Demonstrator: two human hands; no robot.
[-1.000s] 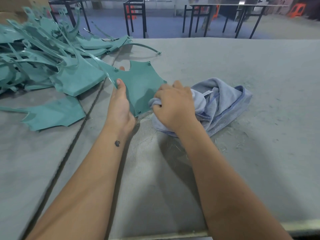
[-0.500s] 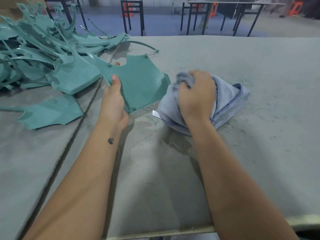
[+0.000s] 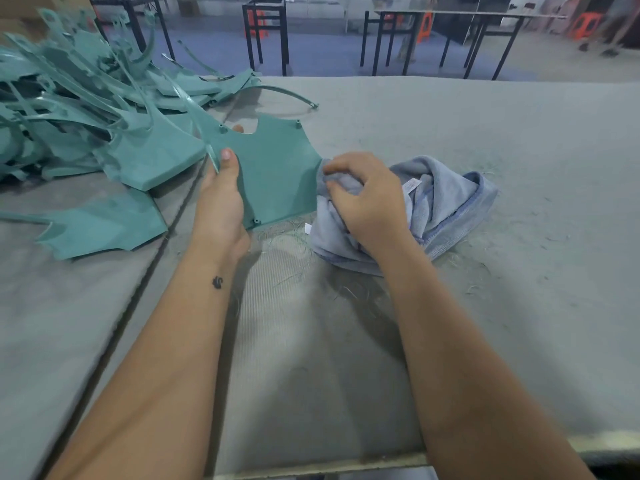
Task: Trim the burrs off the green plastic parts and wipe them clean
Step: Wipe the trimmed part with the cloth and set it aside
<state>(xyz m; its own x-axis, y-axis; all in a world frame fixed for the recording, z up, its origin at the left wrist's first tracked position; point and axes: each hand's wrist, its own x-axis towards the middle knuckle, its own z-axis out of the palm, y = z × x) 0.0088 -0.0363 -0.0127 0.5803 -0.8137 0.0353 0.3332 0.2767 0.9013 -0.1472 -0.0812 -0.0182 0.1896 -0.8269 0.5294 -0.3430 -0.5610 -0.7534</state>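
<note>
My left hand [image 3: 221,199] grips a flat green plastic part [image 3: 277,174] by its left edge, thumb on top, tilting it up off the grey table [image 3: 485,306]. My right hand [image 3: 367,199] is closed on a bunched light-blue cloth [image 3: 446,202] that lies just right of the part, its folds touching the part's right edge. Thin green shavings [image 3: 287,244] are scattered on the table under the part and the cloth.
A large heap of green plastic parts [image 3: 86,109] fills the far left of the table, with one flat part [image 3: 104,226] lying apart in front of it. A dark seam [image 3: 138,289] runs down the table. Black metal frames and orange stools stand beyond the far edge.
My right hand pulled the cloth away to the right off the part, then came back left against the part's right edge. My left hand kept holding the part.
</note>
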